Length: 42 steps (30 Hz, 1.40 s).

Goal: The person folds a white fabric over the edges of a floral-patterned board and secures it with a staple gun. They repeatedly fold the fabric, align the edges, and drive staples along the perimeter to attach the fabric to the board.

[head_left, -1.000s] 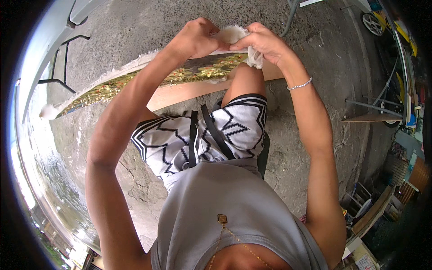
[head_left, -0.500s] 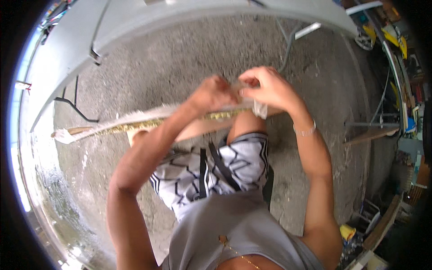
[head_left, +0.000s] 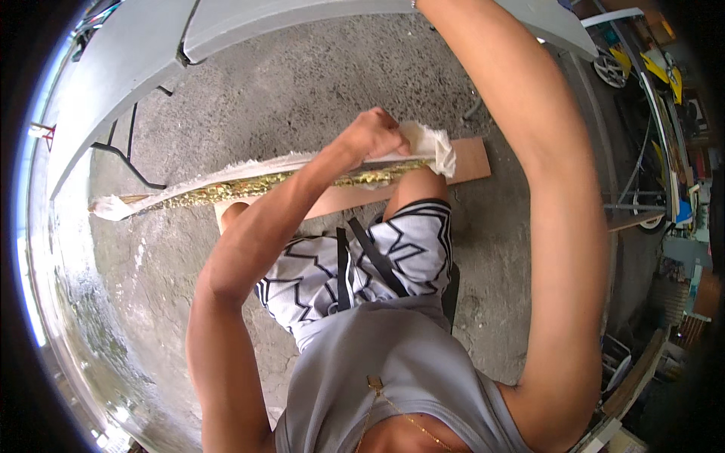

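A long, narrow strip of white, frayed-edged fabric stretches from the far left to above my right knee. Along its near side runs a shiny gold band, whose exact make I cannot tell. My left hand has its fingers closed on the white fabric near the strip's right end, beside a crumpled, loose white end. Under the strip, a flat light-brown board lies across my knees. My right forearm reaches up past the top edge toward the grey table, its hand out of the picture.
A long grey table with folding metal legs curves across the far side and left. Rough concrete floor lies below. Wheels, yellow parts and stacked clutter line the right edge.
My right hand has left the strip's right end and moved up and away, out of view over the table. My left hand stays at the fabric, slightly farther from me.
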Motion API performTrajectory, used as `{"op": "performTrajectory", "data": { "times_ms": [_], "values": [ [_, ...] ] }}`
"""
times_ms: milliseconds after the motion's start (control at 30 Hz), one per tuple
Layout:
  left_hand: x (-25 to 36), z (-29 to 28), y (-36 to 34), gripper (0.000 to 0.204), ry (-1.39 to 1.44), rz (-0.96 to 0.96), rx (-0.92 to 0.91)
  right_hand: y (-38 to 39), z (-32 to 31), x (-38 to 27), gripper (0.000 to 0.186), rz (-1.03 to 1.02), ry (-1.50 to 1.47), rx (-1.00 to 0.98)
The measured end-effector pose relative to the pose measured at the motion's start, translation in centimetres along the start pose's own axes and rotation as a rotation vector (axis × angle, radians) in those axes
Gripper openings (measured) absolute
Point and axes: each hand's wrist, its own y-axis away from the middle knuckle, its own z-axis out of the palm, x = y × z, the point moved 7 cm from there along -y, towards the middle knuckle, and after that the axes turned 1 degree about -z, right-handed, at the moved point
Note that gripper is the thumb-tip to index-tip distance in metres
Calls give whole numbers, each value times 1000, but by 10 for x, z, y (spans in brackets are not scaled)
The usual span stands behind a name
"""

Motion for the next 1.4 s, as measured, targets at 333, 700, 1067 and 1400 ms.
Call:
{"op": "performTrajectory", "data": {
  "times_ms": [333, 700, 1067, 1400],
  "values": [
    [-11, 14, -2, 48, -62, 31, -54, 199, -114, -26, 27, 200, -33, 282],
    [-11, 28, 11, 37, 35, 60, -195, 377, 16, -125, 36, 1023, -1020, -151],
    [-9, 32, 15, 30, 106, -2, -244, 375, 38, -144, 33, 1063, -904, -121],
    [-12, 38, 17, 26, 120, 0, -282, 370, 42, -146, 33, 1075, -946, -148]
  ]
}}
